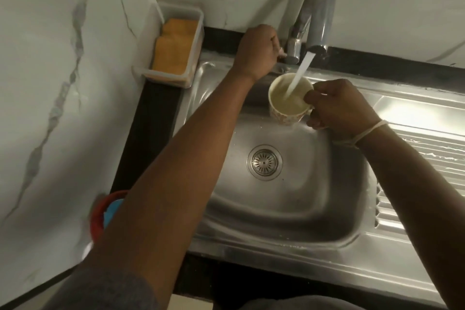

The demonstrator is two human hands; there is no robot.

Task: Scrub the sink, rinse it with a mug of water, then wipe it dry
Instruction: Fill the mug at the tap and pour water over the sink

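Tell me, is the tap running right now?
On: a stream of water falls from the tap into the mug.

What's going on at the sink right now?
A person is filling a mug under the running tap, over the steel sink. The right hand holds the mug by its handle side, and the left hand grips the tap lever. An orange sponge sits in a holder at the sink's back left corner.

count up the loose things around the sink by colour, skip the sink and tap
Orange: 1, the sponge in the clear holder
Cream with a pattern: 1, the mug in the right hand under the running tap
Red and blue: 1, a blurred item at the counter edge
Total: 3
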